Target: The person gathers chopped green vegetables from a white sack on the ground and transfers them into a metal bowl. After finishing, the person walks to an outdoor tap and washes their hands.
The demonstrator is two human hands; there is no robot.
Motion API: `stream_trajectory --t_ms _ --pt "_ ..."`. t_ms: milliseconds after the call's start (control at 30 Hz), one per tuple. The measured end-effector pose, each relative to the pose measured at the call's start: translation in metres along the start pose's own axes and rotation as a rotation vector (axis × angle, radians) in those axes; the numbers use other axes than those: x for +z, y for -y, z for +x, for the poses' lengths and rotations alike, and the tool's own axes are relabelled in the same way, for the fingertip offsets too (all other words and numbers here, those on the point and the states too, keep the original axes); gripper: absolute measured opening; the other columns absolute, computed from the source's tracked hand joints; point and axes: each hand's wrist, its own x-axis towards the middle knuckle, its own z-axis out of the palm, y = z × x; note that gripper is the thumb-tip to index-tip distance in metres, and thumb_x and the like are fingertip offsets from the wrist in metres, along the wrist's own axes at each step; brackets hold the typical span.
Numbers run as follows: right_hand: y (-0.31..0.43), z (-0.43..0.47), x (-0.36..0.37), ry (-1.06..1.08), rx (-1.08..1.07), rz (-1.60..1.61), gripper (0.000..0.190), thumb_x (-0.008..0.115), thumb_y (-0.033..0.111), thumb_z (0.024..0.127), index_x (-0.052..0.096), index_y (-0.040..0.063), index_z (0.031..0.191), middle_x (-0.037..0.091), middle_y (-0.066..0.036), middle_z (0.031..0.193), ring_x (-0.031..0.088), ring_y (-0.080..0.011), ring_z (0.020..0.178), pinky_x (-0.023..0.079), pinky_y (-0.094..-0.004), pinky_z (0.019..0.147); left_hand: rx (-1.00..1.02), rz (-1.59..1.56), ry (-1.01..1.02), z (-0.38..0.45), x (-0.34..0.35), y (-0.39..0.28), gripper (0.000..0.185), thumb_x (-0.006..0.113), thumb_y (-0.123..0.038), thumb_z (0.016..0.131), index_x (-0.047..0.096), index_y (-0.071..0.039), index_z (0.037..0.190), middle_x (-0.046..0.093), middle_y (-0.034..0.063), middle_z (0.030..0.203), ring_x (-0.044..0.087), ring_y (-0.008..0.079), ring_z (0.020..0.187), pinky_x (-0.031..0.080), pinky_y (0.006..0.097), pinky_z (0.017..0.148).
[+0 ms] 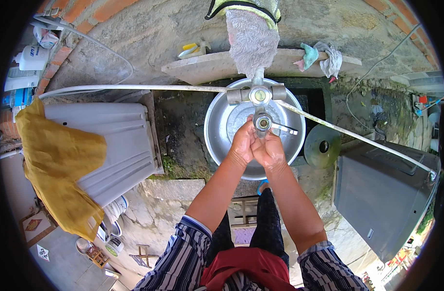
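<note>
My left hand point(244, 141) and my right hand point(268, 148) are side by side and touching, palms turned up and fingers bent, right under the metal tap point(262, 122). Both look wet, and no object shows in them. The tap partly hides the fingertips. Its lever handle point(285, 128) points to the right. Beneath the hands is a large round metal basin point(210, 145). A grey fluffy cloth point(253, 40) hangs over the pipe above the tap.
White pipes point(153, 87) run left and right from the tap. At left, a yellow cloth point(62, 160) drapes a white washing machine point(116, 134); at right is a grey appliance point(378, 189). A round disc point(322, 146) lies beside the basin. Small rags point(331, 60) hang on the stone ledge point(207, 67).
</note>
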Motion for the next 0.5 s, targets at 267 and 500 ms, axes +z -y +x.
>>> stream_trajectory --t_ms 267,500 --pt "-0.022 -0.001 -0.039 0.103 -0.683 -0.946 0.022 0.048 -0.002 0.089 0.059 -0.002 0.109 0.060 -0.009 0.112 0.056 -0.0195 0.104 0.044 -0.0325 0.092 0.112 0.100 -0.202 0.011 0.014 0.008 0.020 0.061 -0.026 0.085 0.056 -0.009 0.092 0.060 0.0072 0.082 0.061 0.0251 0.080 0.052 0.0408 0.073" --pt "-0.001 -0.021 -0.006 -0.036 -0.105 -0.116 0.034 0.050 -0.003 0.086 0.052 0.006 0.119 0.057 -0.007 0.116 0.053 -0.0193 0.110 0.041 -0.0327 0.097 -0.169 0.040 0.132 0.010 0.002 -0.008 0.018 0.062 -0.025 0.086 0.058 -0.008 0.088 0.061 0.0079 0.084 0.061 0.0217 0.078 0.052 0.0351 0.072"
